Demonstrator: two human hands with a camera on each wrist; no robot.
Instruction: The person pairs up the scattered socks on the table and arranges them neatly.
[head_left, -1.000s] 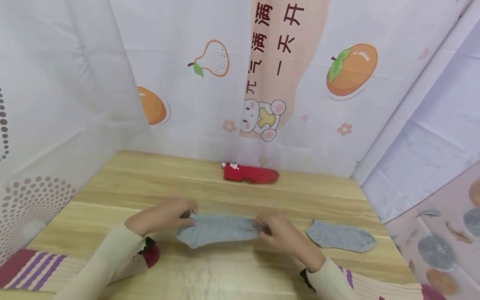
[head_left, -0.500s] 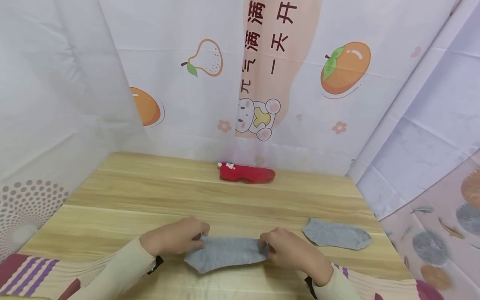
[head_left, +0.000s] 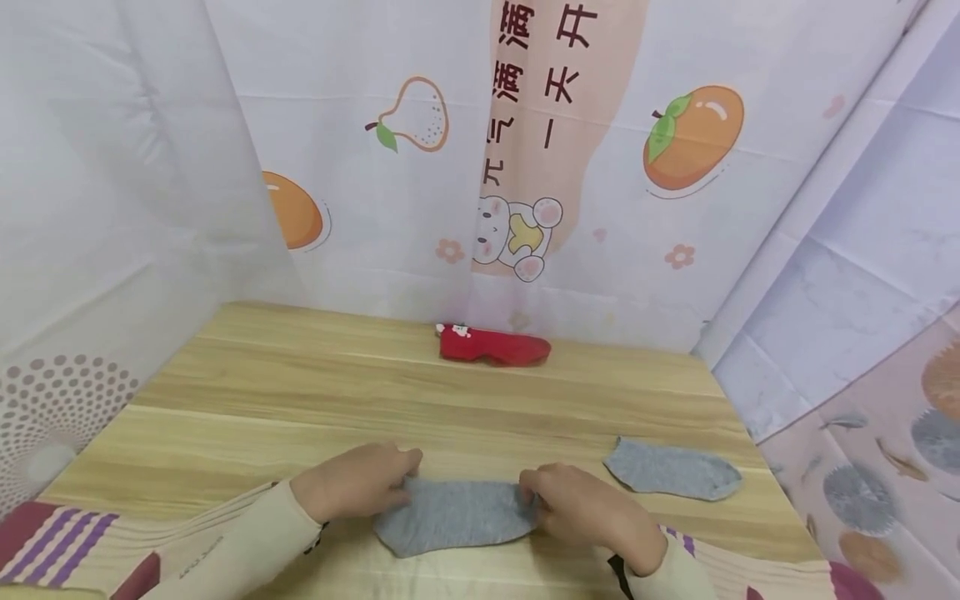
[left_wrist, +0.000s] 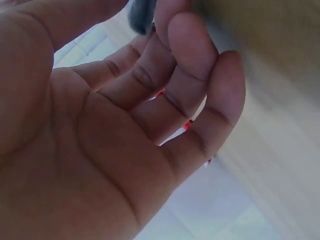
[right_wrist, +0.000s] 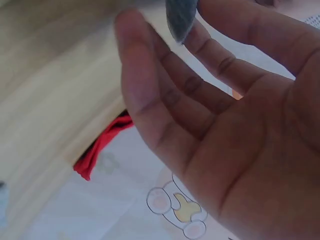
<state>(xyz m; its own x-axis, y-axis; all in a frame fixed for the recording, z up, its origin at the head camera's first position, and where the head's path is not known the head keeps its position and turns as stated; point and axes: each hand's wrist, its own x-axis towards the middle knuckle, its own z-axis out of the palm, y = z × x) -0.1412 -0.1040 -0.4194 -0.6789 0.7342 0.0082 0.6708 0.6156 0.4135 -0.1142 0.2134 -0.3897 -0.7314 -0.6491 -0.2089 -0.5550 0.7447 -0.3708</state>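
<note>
Left hand (head_left: pixel 358 482), right hand (head_left: pixel 585 510) both pinching a flat grey cloth sock (head_left: pixel 457 514), spread out; second grey sock (head_left: pixel 673 470) lies apart, unpaired!

Seeing flecked grey on the middle sock (head_left: pixel 459 518), a similar grey on the small right sock (head_left: pixel 671 470). Noting solid red on the far sock (head_left: pixel 501 348), with a white figure (head_left: pixel 461 331) at one end. Finding cream, purple stripes and maroon patches on the long left sock (head_left: pixel 153 533); finding the same three colours on the long right sock (head_left: pixel 776 564). Recording yellow-brown grain across the table (head_left: pixel 322 375), cream along the sleeves (head_left: pixel 240 546). Logging orange fruits (head_left: pixel 701 142) and dark red characters (head_left: pixel 512 81) on the white back curtain (head_left: pixel 405 225), grey-brown dots on the left curtain (head_left: pixel 112 250).
</note>
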